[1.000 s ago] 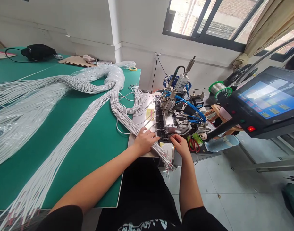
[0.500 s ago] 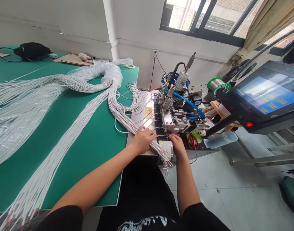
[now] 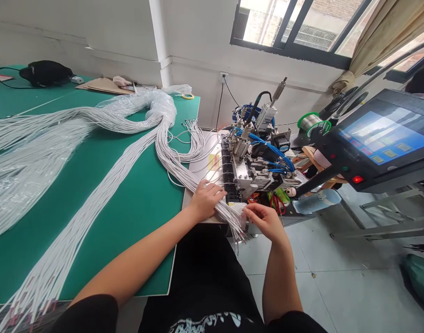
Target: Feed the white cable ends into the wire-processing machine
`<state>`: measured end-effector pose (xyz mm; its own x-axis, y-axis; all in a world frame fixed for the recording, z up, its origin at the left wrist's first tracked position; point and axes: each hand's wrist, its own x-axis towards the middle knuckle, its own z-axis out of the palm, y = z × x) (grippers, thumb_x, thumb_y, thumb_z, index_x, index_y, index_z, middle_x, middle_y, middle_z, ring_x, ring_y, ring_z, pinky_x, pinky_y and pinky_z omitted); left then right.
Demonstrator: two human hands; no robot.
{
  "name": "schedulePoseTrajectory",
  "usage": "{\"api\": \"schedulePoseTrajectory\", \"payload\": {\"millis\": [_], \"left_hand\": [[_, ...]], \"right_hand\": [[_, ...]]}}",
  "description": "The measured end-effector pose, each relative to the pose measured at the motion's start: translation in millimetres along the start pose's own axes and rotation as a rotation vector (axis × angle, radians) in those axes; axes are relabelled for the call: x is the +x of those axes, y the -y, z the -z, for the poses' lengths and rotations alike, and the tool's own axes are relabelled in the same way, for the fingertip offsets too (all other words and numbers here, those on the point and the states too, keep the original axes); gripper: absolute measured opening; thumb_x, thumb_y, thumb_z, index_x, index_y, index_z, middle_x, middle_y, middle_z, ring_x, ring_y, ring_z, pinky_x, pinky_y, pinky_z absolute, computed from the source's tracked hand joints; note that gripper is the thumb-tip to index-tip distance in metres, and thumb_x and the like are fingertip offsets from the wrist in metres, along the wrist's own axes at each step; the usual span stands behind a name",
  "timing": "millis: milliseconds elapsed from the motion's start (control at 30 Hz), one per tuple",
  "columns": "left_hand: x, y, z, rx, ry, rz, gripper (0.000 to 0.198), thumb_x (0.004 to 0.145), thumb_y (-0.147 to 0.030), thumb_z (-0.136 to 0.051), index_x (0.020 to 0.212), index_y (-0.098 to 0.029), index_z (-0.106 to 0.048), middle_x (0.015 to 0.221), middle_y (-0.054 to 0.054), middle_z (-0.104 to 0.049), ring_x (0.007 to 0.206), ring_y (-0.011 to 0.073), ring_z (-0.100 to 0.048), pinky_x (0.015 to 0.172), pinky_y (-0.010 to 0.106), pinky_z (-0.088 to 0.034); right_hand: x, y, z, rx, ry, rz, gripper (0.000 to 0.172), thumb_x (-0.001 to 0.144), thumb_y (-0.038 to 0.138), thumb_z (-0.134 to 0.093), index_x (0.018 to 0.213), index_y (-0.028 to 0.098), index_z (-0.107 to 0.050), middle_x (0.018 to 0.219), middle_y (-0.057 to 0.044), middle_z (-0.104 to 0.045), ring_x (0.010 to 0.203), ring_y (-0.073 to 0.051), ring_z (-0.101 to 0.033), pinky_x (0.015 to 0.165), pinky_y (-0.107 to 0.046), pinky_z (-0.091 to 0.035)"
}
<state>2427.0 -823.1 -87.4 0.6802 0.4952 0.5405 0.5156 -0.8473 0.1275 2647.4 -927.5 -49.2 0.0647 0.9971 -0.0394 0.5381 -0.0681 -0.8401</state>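
Note:
My left hand (image 3: 207, 201) rests over the lower part of a thick bundle of white cables (image 3: 179, 170), its fingers curled round them beside the machine's black feed track (image 3: 228, 173). Past that hand the stripped, reddish cable ends (image 3: 236, 226) fan out over the table edge. My right hand (image 3: 267, 223) is at the near corner of the machine (image 3: 244, 169), thumb and forefinger pinched close to a white rounded part (image 3: 240, 208). What sits in that pinch is too small to make out. Several single cables run from the bundle side into the track.
A green-topped table (image 3: 128, 203) carries more cables, partly in clear plastic wrap (image 3: 161, 106). To the right are a control screen (image 3: 388, 136), a solder wire spool (image 3: 310, 124), red-handled scissors (image 3: 277, 202) and a clear bottle (image 3: 317, 202).
My right hand has moved back from the track, towards me and slightly right. The cable that stretched between my hands no longer shows there. My left hand has shifted only slightly.

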Motion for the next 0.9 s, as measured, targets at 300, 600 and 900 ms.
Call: {"api": "schedulePoseTrajectory", "payload": {"millis": [300, 600, 900], "left_hand": [[-0.7, 1.6, 0.7, -0.003, -0.059, -0.046, 0.033, 0.076, -0.009, -0.052, 0.105, -0.022, -0.063, 0.096, 0.001, -0.070, 0.088, 0.0161, -0.062, 0.097, 0.041, -0.029], [-2.3, 2.0, 4.4, 0.041, -0.095, -0.117, 0.043, 0.084, -0.009, -0.045, 0.123, -0.022, -0.056, 0.106, 0.002, -0.069, 0.089, 0.0141, -0.062, 0.096, 0.038, -0.031], [-0.1, 4.6, 1.1, 0.069, -0.075, -0.165, 0.024, 0.088, -0.014, -0.044, 0.101, -0.022, -0.063, 0.077, -0.001, -0.066, 0.072, 0.0143, -0.058, 0.083, 0.034, -0.033]], "right_hand": [[-0.5, 8.1, -4.2, -0.045, 0.126, 0.045, 0.030, 0.088, 0.045, -0.054, 0.084, 0.017, -0.063, 0.068, -0.001, -0.058, 0.061, -0.012, -0.049, 0.057, -0.024, -0.037], [21.2, -5.8, -16.9, 0.045, -0.120, 0.086, 0.029, 0.092, 0.045, -0.045, 0.083, 0.018, -0.050, 0.066, 0.001, -0.051, 0.060, -0.012, -0.044, 0.057, -0.025, -0.036], [34.4, 2.9, -30.2, 0.159, -0.209, 0.157, 0.027, 0.092, 0.044, -0.049, 0.085, 0.018, -0.051, 0.069, 0.001, -0.048, 0.060, -0.010, -0.041, 0.056, -0.023, -0.034]]}}
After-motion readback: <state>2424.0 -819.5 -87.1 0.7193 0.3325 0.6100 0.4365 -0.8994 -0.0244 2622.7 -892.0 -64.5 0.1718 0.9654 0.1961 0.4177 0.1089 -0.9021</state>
